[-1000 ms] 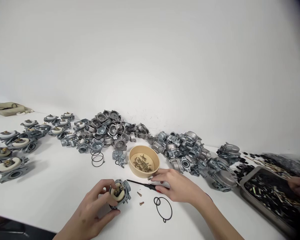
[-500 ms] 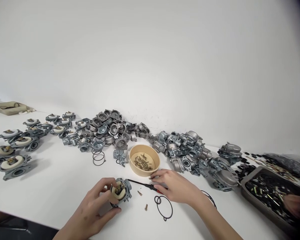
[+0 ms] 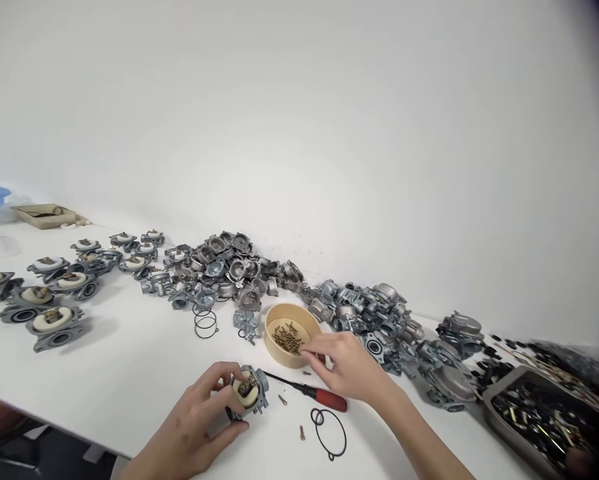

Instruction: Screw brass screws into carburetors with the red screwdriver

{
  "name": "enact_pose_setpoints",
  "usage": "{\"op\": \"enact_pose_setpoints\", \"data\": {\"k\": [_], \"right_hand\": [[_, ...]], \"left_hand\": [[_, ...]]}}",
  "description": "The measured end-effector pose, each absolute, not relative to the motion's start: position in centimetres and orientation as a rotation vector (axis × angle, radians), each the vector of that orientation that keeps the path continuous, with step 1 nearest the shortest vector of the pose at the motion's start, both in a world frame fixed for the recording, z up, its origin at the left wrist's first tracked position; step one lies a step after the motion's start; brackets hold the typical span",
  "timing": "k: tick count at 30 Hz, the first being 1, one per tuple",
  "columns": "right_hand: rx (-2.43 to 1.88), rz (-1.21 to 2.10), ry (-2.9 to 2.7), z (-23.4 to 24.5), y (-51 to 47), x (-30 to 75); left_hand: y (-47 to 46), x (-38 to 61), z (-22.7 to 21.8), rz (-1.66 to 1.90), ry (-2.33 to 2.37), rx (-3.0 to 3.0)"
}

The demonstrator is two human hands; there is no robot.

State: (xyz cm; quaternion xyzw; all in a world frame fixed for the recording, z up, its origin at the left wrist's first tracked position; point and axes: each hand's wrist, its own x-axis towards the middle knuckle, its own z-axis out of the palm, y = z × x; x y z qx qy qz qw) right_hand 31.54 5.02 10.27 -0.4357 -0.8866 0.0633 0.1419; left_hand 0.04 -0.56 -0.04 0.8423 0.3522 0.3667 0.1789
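Observation:
My left hand [image 3: 199,413] is wrapped around a carburetor body [image 3: 249,390] with a cream float facing up, keeping it at the table's front. My right hand [image 3: 346,367] reaches over the near right rim of a tan bowl [image 3: 274,347], thumb and fingertips drawn together. What sits between those fingertips, if anything, is too small to make out. Brass-coloured screws [image 3: 286,337] lie heaped in the bowl. Below my right hand is a screwdriver [image 3: 332,400] with a red and black handle. Loose screws [image 3: 302,433] and a black rubber gasket ring [image 3: 330,437] lie nearby.
Carburetor bodies with floats [image 3: 54,320] stand at the left. Float bowls [image 3: 229,260] are piled behind, and assembled carburetors [image 3: 364,310] are heaped right of the tan bowl. A metal tray [image 3: 499,400] of small parts is far right. More black rings [image 3: 206,323] lie left of centre.
My right hand has risen from the table in front of the tan bowl to its rim, uncovering a small screw and the screwdriver's red handle. My left hand still holds the carburetor body. The view has shifted slightly.

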Motion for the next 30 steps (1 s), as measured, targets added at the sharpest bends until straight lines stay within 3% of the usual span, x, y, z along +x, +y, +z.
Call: {"op": "enact_pose_setpoints", "data": {"k": [6, 13, 20, 30], "right_hand": [[-1.397, 0.046, -2.540, 12.3, 12.0, 24.1], [-1.588, 0.099, -2.468, 10.6, 17.1, 17.8], [-1.644, 0.244, -2.282, 9.4, 16.1, 17.3], [-1.443, 0.473, -1.991, 11.6, 10.7, 20.7]], "left_hand": [[-0.7, 0.3, 0.7, 1.107, 0.970, 2.343], [-0.9, -0.1, 1.3, 1.119, 0.952, 2.237], [-0.6, -0.3, 1.5, 1.119, 0.944, 2.108], [0.0, -0.3, 1.3, 1.019, 0.985, 1.932]]}}
